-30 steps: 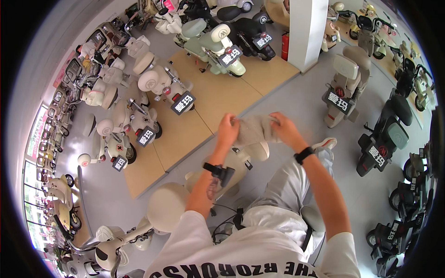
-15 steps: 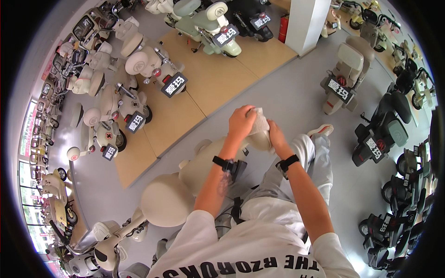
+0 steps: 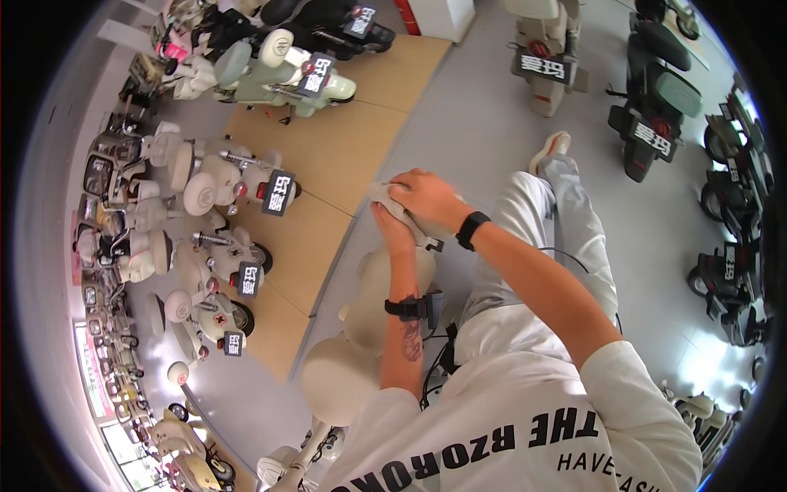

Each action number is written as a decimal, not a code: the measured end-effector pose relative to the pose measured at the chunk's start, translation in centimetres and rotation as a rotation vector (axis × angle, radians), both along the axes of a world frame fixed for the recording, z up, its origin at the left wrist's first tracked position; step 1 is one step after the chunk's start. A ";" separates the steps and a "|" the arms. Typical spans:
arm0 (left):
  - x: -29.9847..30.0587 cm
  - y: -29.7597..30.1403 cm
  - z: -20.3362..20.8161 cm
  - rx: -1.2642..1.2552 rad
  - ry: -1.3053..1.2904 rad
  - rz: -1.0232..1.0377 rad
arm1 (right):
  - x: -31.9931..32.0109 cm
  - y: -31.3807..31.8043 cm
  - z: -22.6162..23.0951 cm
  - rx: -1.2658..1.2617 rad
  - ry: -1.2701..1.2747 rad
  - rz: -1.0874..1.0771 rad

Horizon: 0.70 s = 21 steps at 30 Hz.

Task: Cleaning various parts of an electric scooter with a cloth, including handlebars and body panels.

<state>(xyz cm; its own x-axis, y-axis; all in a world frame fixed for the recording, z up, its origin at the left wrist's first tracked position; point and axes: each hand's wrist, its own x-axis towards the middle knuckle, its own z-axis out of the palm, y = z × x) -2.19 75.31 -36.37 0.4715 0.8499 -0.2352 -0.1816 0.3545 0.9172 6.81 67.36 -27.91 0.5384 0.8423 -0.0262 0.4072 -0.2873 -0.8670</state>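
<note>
A pale cloth [image 3: 382, 193] is bunched between my hands above the rear end of a cream scooter. My right hand [image 3: 433, 199] reaches across from the right, its fingers bent over the top of the cloth. Below it, my left hand [image 3: 397, 231] closes on the cloth's lower side, with its fingertips partly hidden. Under my left forearm run the scooter's cream seat [image 3: 373, 299] and its rounded front part [image 3: 338, 379]. Both wrists wear black bands, and the left band carries a small dark device [image 3: 433, 310].
Rows of parked scooters stand on a tan platform [image 3: 328, 213] to the left. A beige scooter [image 3: 545, 66] and a dark green one [image 3: 656, 107] are ahead on the right, with more along the right edge. A white pillar [image 3: 447, 18] rises at the far side.
The view has turned, and my hands now sit further left in it. My right hand has gone from beside the cloth to on top of it; my left hand is now below.
</note>
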 end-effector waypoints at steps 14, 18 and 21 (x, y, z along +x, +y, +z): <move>1.0 -2.0 0.4 0.071 -0.214 0.150 | -1.3 -1.0 -0.9 0.052 -0.118 -0.154; 1.1 -2.3 1.9 0.129 -0.185 0.098 | -1.2 -1.5 -2.9 0.120 -0.168 -0.125; 1.9 -2.1 4.6 0.668 0.350 0.009 | 0.7 -4.4 -6.9 0.113 0.561 -0.252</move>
<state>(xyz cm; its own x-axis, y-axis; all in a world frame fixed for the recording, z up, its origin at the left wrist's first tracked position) -0.27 73.20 -31.80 0.4566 0.8677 0.1967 0.1592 -0.2972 0.9415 7.47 62.95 -34.80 0.6510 0.7051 -0.2813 -0.1875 -0.2097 -0.9596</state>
